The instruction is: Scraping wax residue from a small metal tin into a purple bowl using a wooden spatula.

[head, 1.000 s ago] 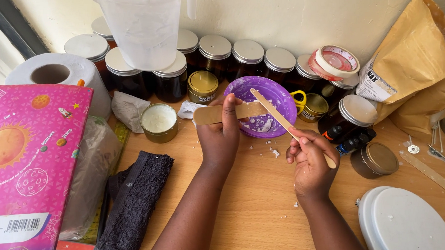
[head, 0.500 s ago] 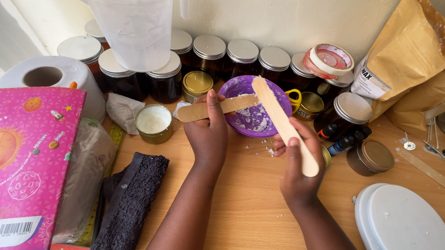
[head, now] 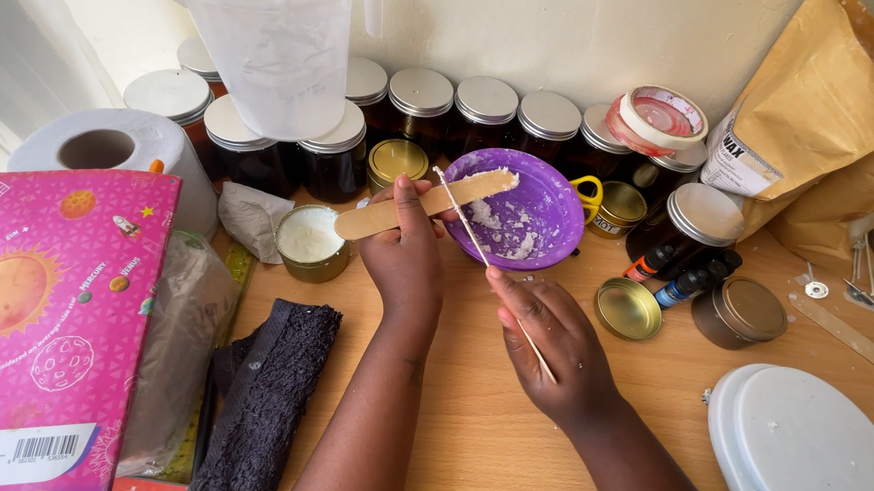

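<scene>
My left hand grips a flat wooden stick held level, its wax-coated tip over the purple bowl. My right hand holds a second wooden stick edge-on and slanted, its upper end crossing the first stick above the bowl's left rim. White wax flakes lie inside the bowl. A small gold tin filled with white wax sits just left of my left hand.
A row of dark glass jars with silver lids lines the wall behind a clear plastic jug. Paper roll, pink box, dark cloth left. Brown wax bag, tins, gold lid, white lid right.
My right hand has turned its stick from flat-on to edge-on and brought it across the left stick over the bowl. The left hand has stayed nearly in place.
</scene>
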